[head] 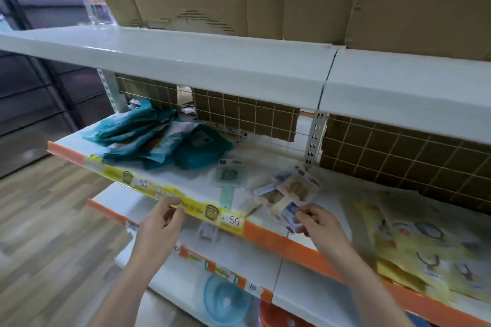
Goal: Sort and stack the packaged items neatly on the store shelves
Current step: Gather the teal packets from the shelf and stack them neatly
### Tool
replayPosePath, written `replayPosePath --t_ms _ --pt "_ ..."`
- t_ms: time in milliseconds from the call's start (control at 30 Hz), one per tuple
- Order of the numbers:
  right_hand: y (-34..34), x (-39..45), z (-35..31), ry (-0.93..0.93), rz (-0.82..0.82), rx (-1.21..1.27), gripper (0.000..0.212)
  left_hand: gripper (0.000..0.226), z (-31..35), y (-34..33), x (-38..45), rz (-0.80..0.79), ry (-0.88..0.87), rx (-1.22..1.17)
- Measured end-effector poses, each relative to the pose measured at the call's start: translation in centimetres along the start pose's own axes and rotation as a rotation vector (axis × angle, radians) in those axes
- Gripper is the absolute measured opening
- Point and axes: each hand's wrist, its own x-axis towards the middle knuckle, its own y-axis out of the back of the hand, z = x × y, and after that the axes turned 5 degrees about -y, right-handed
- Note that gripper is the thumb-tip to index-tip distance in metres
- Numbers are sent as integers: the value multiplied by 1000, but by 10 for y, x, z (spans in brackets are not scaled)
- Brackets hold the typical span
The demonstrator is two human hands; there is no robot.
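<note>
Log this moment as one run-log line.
left hand: at shelf edge strip, fingers on it | right hand: pinching small packet | teal packs: piled at left | yellow packs: lying at right

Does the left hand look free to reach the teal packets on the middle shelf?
Probably yes: the left hand sits at the shelf edge, and nothing stands between it and the teal packets.
</note>
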Motion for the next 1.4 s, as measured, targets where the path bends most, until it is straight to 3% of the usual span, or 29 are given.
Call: replayPosePath --t_ms 433,667,733,933,1067,1167,1300,1400 --pt "-88 99 -54 95 -232 -54 10 11 -31 48 82 178 116 66" --pt "-145 133 -82 134 -200 -165 10 24 -61 84 158 133 111 327" --pt "-164 140 -91 133 -198 -170 11 36 -69 89 184 105 94 446" --pt "-248 168 -128 24 -200 -237 19 71 -102 104 267 -159 18 790" --pt "-296 184 -148 -77 -160 -241 30 82 -127 109 299 -261 -149 962" --pt "-320 194 -155 -105 -51 -249 39 75 -138 108 312 -290 -265 1071" --pt "-346 205 -160 -161 2 -95 47 40 -154 105 320 -199 -434 990" --pt "-359 214 -162 -202 34 -12 41 53 -156 107 322 -198 -443 946"
